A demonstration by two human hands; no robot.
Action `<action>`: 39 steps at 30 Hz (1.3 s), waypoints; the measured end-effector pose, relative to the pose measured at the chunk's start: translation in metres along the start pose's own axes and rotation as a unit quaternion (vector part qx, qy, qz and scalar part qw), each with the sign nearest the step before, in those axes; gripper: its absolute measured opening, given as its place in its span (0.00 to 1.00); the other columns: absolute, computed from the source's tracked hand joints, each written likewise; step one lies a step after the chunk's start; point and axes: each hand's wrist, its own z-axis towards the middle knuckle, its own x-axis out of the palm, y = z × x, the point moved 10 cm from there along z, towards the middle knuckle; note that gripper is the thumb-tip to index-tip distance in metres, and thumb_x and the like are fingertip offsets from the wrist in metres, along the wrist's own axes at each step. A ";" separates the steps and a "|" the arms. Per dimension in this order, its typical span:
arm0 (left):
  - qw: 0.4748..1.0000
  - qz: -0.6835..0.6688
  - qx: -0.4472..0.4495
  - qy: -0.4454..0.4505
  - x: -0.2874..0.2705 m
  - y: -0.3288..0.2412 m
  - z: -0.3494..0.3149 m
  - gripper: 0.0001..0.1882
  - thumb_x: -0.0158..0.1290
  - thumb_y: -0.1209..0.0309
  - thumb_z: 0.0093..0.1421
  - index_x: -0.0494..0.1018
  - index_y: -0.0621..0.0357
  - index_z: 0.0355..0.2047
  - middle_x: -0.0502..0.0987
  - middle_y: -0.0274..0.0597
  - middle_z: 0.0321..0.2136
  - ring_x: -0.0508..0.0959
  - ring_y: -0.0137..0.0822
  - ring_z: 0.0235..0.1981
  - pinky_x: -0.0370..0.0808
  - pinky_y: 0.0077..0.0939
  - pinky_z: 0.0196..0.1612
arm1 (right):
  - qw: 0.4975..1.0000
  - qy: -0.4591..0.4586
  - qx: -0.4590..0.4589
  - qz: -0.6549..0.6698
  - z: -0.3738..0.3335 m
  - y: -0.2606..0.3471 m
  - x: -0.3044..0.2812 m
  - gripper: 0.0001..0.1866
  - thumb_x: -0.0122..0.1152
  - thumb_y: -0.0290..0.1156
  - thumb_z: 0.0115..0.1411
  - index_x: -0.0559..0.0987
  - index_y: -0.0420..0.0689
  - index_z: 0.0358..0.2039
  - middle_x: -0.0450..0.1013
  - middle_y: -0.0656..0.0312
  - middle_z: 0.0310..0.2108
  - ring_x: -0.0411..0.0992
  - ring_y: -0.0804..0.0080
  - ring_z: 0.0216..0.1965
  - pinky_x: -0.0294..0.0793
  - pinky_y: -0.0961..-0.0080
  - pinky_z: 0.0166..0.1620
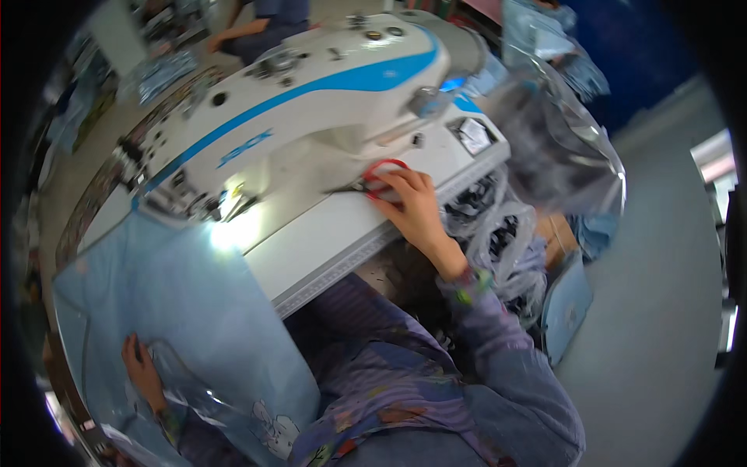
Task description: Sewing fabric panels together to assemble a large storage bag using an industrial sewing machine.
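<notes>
My right hand (412,208) is closed on the red handles of a pair of scissors (369,179), which lie on the white sewing machine bed near its front edge. Their dark blades point left. On the left, my left hand (143,375) rests with its fingers stretched out on a large light-blue, glossy sheet (194,288). One corner of the sheet reaches up to the needle end of the sewing machine (311,101). A small white cartoon figure is printed on its lower part. A bright lamp lights the bed beside the needle area.
A ruler strip (334,268) runs along the table's front edge. Clear plastic bags with dark pieces (498,241) hang below the right side. A large grey plastic sheet (545,140) lies beyond. Another person (272,27) sits behind the machine.
</notes>
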 end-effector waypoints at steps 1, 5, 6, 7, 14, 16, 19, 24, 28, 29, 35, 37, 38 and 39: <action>1.000 0.018 0.011 0.009 0.001 -0.018 0.002 0.19 0.48 0.65 0.73 0.73 0.61 0.59 0.69 0.52 0.63 0.69 0.51 0.64 0.67 0.39 0.64 | 1.000 -0.005 -0.018 -0.023 0.008 -0.001 0.003 0.16 0.71 0.32 0.54 0.82 0.47 0.44 0.76 0.56 0.44 0.71 0.51 0.49 0.70 0.58 0.51; 0.997 -0.028 0.074 0.013 0.017 -0.101 0.011 0.17 0.48 0.68 0.73 0.75 0.60 0.57 0.70 0.53 0.62 0.69 0.51 0.64 0.67 0.41 0.64 | 0.993 -0.073 0.043 -0.084 0.019 0.003 0.024 0.20 0.71 0.37 0.55 0.80 0.48 0.48 0.74 0.56 0.48 0.70 0.52 0.48 0.67 0.57 0.50; 0.996 -0.023 0.081 0.027 0.022 -0.118 0.010 0.17 0.48 0.68 0.73 0.75 0.60 0.57 0.70 0.53 0.62 0.69 0.51 0.64 0.67 0.41 0.64 | 0.990 -0.104 0.069 -0.069 0.014 0.001 0.021 0.22 0.71 0.35 0.55 0.79 0.47 0.50 0.73 0.56 0.49 0.69 0.51 0.48 0.67 0.57 0.52; 0.994 -0.024 0.107 0.029 0.023 -0.137 0.009 0.17 0.48 0.69 0.73 0.75 0.60 0.58 0.70 0.52 0.63 0.69 0.51 0.64 0.68 0.42 0.64 | 0.987 -0.151 0.044 -0.014 -0.005 0.003 0.009 0.23 0.72 0.33 0.54 0.78 0.47 0.51 0.72 0.56 0.50 0.69 0.50 0.50 0.67 0.57 0.53; 0.992 -0.027 0.105 0.057 0.013 -0.165 -0.002 0.17 0.47 0.69 0.74 0.75 0.62 0.58 0.67 0.50 0.65 0.70 0.48 0.64 0.70 0.41 0.62 | 0.875 -0.209 0.421 -0.120 -0.322 -0.212 -0.102 0.10 0.60 0.34 0.66 0.79 0.40 0.39 0.77 0.52 0.32 0.77 0.59 0.34 0.75 0.64 0.39; 0.993 -0.034 0.095 0.059 0.011 -0.162 -0.003 0.17 0.46 0.69 0.74 0.74 0.62 0.58 0.68 0.50 0.64 0.71 0.47 0.63 0.70 0.41 0.62 | 0.745 -0.293 0.552 -0.234 -0.450 -0.278 -0.162 0.10 0.60 0.34 0.66 0.80 0.40 0.40 0.79 0.54 0.30 0.78 0.64 0.32 0.77 0.64 0.38; 0.992 -0.015 0.105 0.063 0.012 -0.171 -0.003 0.18 0.46 0.68 0.75 0.74 0.62 0.58 0.69 0.49 0.63 0.72 0.47 0.62 0.71 0.40 0.61 | 0.664 -0.325 0.663 -0.116 -0.571 -0.362 -0.177 0.09 0.65 0.30 0.61 0.82 0.39 0.40 0.80 0.56 0.29 0.78 0.69 0.25 0.79 0.69 0.31; 0.984 0.041 0.156 0.078 0.017 -0.209 -0.009 0.17 0.45 0.68 0.75 0.75 0.60 0.59 0.70 0.49 0.63 0.72 0.47 0.62 0.71 0.40 0.61 | 0.615 -0.252 0.724 -0.185 -0.585 -0.398 -0.180 0.15 0.70 0.35 0.58 0.84 0.38 0.40 0.81 0.55 0.30 0.79 0.67 0.28 0.79 0.67 0.34; 0.981 0.030 0.165 0.101 0.014 -0.224 -0.017 0.17 0.44 0.69 0.75 0.75 0.59 0.59 0.70 0.49 0.63 0.72 0.48 0.61 0.71 0.39 0.60 | 0.593 -0.288 0.734 -0.165 -0.563 -0.372 -0.189 0.17 0.72 0.39 0.56 0.84 0.37 0.36 0.82 0.54 0.31 0.78 0.70 0.32 0.77 0.70 0.38; 0.982 0.021 0.156 0.103 0.012 -0.224 -0.017 0.17 0.44 0.69 0.75 0.75 0.60 0.59 0.70 0.50 0.63 0.72 0.48 0.61 0.71 0.38 0.60 | 0.611 -0.341 0.708 -0.099 -0.558 -0.364 -0.191 0.15 0.72 0.38 0.57 0.84 0.38 0.33 0.82 0.54 0.33 0.77 0.73 0.32 0.75 0.72 0.38; 0.980 -0.018 0.164 0.109 0.015 -0.243 -0.019 0.17 0.43 0.71 0.75 0.74 0.63 0.59 0.70 0.51 0.62 0.73 0.46 0.60 0.72 0.36 0.60 | 0.724 -0.539 0.407 0.145 -0.484 -0.303 -0.243 0.10 0.63 0.31 0.65 0.74 0.49 0.26 0.74 0.66 0.25 0.58 0.82 0.21 0.62 0.79 0.28; 0.980 -0.036 0.156 0.121 0.023 -0.252 -0.020 0.17 0.43 0.72 0.75 0.74 0.63 0.59 0.70 0.50 0.62 0.74 0.45 0.59 0.72 0.35 0.60 | 0.672 -0.559 0.411 0.258 -0.457 -0.317 -0.226 0.09 0.62 0.31 0.66 0.73 0.49 0.29 0.70 0.68 0.23 0.57 0.82 0.20 0.59 0.80 0.27; 0.979 -0.063 0.137 0.138 0.028 -0.255 -0.020 0.17 0.44 0.73 0.75 0.74 0.64 0.58 0.70 0.50 0.62 0.74 0.44 0.59 0.72 0.34 0.59 | 0.642 -0.556 0.372 0.376 -0.432 -0.332 -0.211 0.08 0.61 0.31 0.66 0.72 0.49 0.31 0.67 0.70 0.22 0.56 0.82 0.20 0.56 0.81 0.25; 0.980 -0.057 0.142 0.128 0.028 -0.260 -0.022 0.17 0.44 0.73 0.75 0.74 0.64 0.58 0.70 0.50 0.62 0.74 0.44 0.59 0.72 0.34 0.59 | 0.660 -0.495 0.456 0.334 -0.418 -0.347 -0.194 0.07 0.61 0.32 0.67 0.72 0.48 0.33 0.71 0.67 0.24 0.59 0.81 0.21 0.62 0.79 0.27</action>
